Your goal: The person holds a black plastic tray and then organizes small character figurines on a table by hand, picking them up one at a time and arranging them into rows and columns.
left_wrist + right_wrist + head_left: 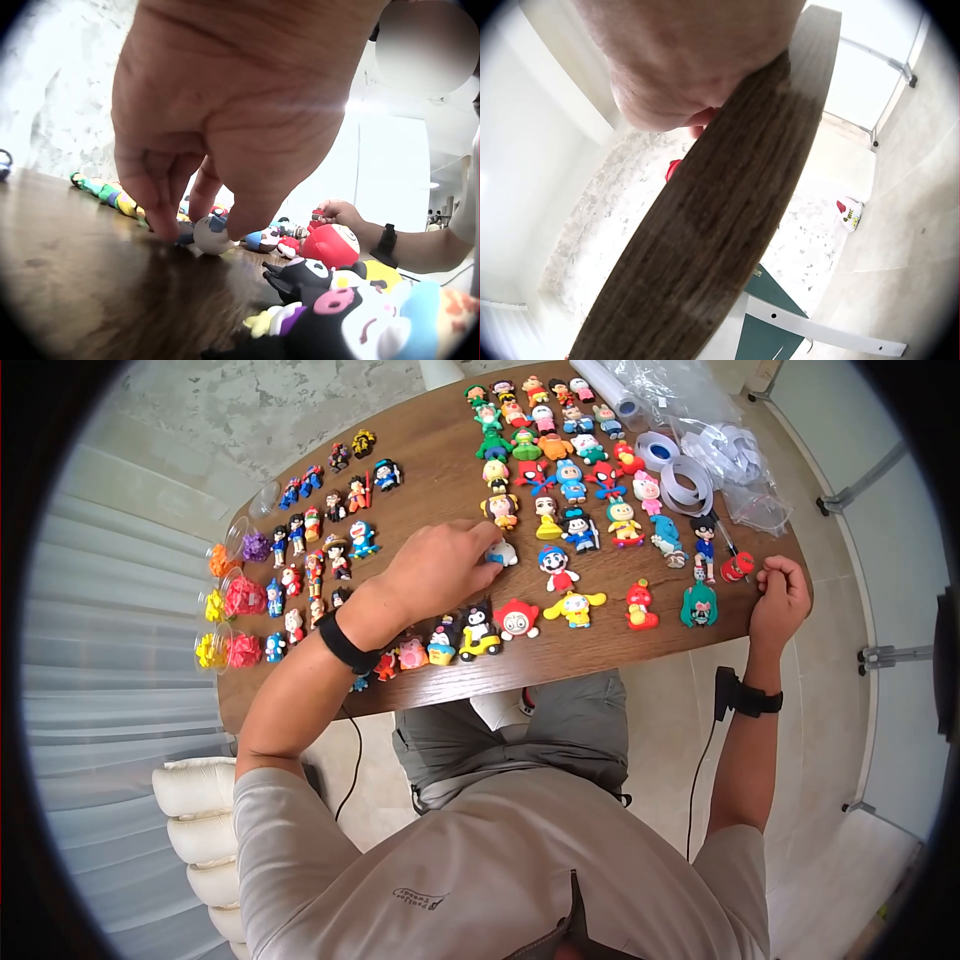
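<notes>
One row of figures (480,632) stands along the near side of the table (430,485), a round red figure (517,620) among them. Beyond it, the left hand (440,568) pinches a white figure (505,553), grip narrow. The head view shows only part of this figure beside the fingertips; the left wrist view shows it low between thumb and fingers, at the tabletop. To its right, as the head view shows, lies a red-capped figure (558,568). The right hand (780,600) is at the table's right edge, fingers loosely curled, near a red item (737,567); no held object is visible. Farther off are more rows of figures, white tape rolls (686,486) and a clear bag (752,500). Seen solely from the right wrist: a white container (850,214) with red on it, well apart from the table.
</notes>
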A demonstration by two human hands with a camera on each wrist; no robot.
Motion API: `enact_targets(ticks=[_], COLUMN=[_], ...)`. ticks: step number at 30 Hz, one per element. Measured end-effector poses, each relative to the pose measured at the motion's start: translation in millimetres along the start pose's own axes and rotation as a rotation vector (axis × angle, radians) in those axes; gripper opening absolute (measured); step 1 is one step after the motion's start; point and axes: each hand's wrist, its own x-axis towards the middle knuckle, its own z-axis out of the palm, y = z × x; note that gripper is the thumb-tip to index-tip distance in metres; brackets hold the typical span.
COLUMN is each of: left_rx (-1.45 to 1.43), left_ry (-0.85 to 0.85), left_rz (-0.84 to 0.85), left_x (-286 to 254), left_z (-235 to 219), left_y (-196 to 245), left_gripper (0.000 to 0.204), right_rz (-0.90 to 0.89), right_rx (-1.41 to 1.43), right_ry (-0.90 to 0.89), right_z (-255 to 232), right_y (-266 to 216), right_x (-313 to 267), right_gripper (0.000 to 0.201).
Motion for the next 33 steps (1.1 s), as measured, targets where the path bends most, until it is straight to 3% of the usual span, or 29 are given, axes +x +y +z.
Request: enact_targets(ticks=[9, 15, 24, 33], left_rx=[-0.073, 0.036, 0.137, 0.204], left_ry=[0.007, 0.038, 0.143, -0.023], left_rz=[0.014, 0.037, 0.278, 0.215], left_x=[1.4, 3.1, 59.2, 90.8], left_z=[7.8, -7.8, 1.4, 6.3], left_y=[-0.9, 3.3, 19.4, 37.9], left_gripper=[0.033, 0.032, 0.035, 0.045], right_rz=[-0.002, 0.005, -0.003, 0.006], right_rx=[-0.014, -0.026, -0.02, -0.001], right_ry=[-0.002, -0.003, -0.005, 0.015], right_z=[1.9, 1.9, 2.8, 2.8], right_y=[-3.9, -4.7, -6.1, -6.0], right_x=[-0.5, -0.4, -0.7, 0.1], right_gripper=[0.016, 0.015, 0.015, 0.015])
